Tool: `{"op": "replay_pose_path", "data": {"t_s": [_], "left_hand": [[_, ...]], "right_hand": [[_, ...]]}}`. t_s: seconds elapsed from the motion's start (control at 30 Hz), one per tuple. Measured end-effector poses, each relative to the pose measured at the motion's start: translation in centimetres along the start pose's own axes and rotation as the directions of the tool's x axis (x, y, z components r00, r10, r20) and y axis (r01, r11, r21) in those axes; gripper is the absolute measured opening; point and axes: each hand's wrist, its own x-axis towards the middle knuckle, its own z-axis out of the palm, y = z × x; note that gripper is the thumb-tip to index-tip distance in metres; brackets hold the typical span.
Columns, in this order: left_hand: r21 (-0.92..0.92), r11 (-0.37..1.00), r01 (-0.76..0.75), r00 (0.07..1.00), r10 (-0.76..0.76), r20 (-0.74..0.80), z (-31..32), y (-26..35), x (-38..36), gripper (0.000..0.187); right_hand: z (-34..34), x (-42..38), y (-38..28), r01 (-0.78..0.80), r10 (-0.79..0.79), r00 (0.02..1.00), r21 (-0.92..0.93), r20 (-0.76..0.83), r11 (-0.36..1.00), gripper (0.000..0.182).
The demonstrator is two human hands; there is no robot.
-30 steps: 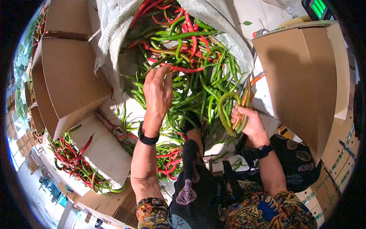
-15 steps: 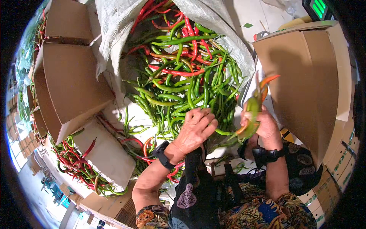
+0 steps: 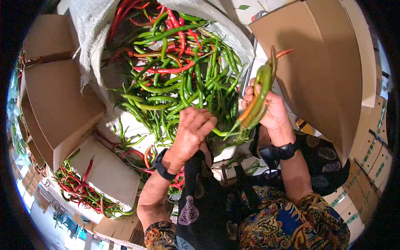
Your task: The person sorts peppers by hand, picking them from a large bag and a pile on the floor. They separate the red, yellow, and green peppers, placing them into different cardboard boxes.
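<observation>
A white woven sack (image 3: 89,39) lies open at the top, spilling a heap of long green and red chili peppers (image 3: 179,79) toward me. My right hand (image 3: 271,114) holds a small bunch of green and orange chilies (image 3: 258,98) upright beside the heap. My left hand (image 3: 191,133) rests at the near edge of the heap with its fingers curled over a green chili (image 3: 223,133). Both wrists wear black watches.
A tall cardboard box (image 3: 321,62) stands at the right, close to my right hand. Several cardboard boxes (image 3: 58,100) sit at the left, one holding red and green chilies (image 3: 79,183). More stacked cartons (image 3: 371,162) line the far right.
My left hand has drawn back from the top of the heap to its near edge. My right hand has lifted its bunch of chilies up and turned it upright.
</observation>
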Motion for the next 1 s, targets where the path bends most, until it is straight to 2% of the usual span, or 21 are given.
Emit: {"op": "replay_pose_path", "data": {"t_s": [0.03, 0.1, 0.2, 0.3, 0.33, 0.37, 0.43, 0.53, 0.63, 0.67, 0.7, 0.77, 0.8, 0.9, 1.0], "left_hand": [[-0.034, 0.999, 0.022, 1.0, -0.022, -0.022, -0.1, 0.2, -0.2, 0.035], [-0.089, 0.994, 0.07, 0.995, -0.076, -0.067, -0.8, 0.5, -0.2, 0.034], [0.024, 0.998, 0.066, 0.998, -0.066, 0.002, -1.5, 0.9, -0.1, 0.032], [0.087, 0.993, 0.076, 0.997, -0.078, 0.018, -1.9, 0.7, -0.6, 0.032], [0.091, 0.992, 0.084, 0.996, -0.084, -0.003, -2.1, 0.8, -0.9, 0.033], [0.099, 0.991, 0.094, 0.995, -0.092, -0.025, -2.3, 0.9, -1.2, 0.033], [0.085, 0.991, 0.103, 0.994, -0.099, -0.052, -3.0, 1.5, -1.6, 0.034], [0.038, 0.995, 0.096, 0.994, -0.094, -0.047, -3.3, 2.6, -2.3, 0.036], [0.094, 0.989, 0.111, 0.994, -0.11, -0.023, -1.8, 2.6, -3.1, 0.036], [0.113, 0.98, 0.166, 0.986, -0.167, -0.002, -0.8, 2.1, -3.4, 0.037], [0.071, 0.983, 0.168, 0.986, -0.169, 0.007, -0.3, 1.9, -3.5, 0.038], [-0.028, 0.986, 0.165, 0.986, -0.165, 0.03, 0.5, 1.8, -3.3, 0.041], [-0.154, 0.972, 0.175, 0.984, -0.167, 0.061, 0.4, 2.0, -3.2, 0.039], [-0.341, 0.913, 0.222, 0.97, -0.17, 0.176, -1.1, 3.4, -1.5, 0.038], [-0.387, 0.893, 0.229, 0.965, -0.156, 0.211, -0.4, 3.5, -1.3, 0.043]], "right_hand": [[-0.4, 0.1, -0.1, -0.014, 0.011, 0.998, -0.045, -0.066, 0.999, 0.022], [-1.0, 0.3, -0.2, -0.052, 0.053, 0.997, 0.023, -0.054, 0.998, 0.022], [-1.1, 0.3, 0.1, -0.028, 0.027, 1.0, 0.076, 0.005, 0.997, 0.024], [-0.5, 0.1, 0.0, 0.086, -0.095, 0.993, -0.125, -0.066, 0.988, 0.024], [1.1, -0.3, -0.1, 0.148, -0.187, 0.969, -0.228, -0.16, 0.962, 0.023], [1.7, -0.5, -0.6, 0.145, -0.188, 0.975, -0.303, -0.116, 0.942, 0.021], [3.5, -0.8, -1.0, 0.249, -0.327, 0.932, -0.382, -0.156, 0.89, 0.017], [6.9, -1.2, -1.1, 0.276, -0.616, 0.758, -0.752, -0.213, 0.599, 0.013], [8.3, -1.9, -1.0, 0.217, -0.689, 0.722, -0.923, -0.067, 0.317, 0.013], [8.0, -2.0, -0.8, 0.227, -0.672, 0.74, -0.933, -0.021, 0.279, 0.014], [8.6, -2.0, -0.2, 0.237, -0.63, 0.774, -0.899, -0.055, 0.369, 0.012], [8.5, -1.8, 0.0, 0.111, -0.459, 0.865, -0.814, -0.204, 0.57, 0.011], [7.3, -1.5, 0.2, 0.172, -0.474, 0.864, -0.784, -0.171, 0.596, 0.011], [5.4, -1.0, 0.4, 0.128, -0.422, 0.856, -0.67, -0.298, 0.732, 0.014], [4.3, -0.5, 1.0, 0.069, -0.348, 0.86, -0.59, -0.374, 0.805, 0.017]]}}
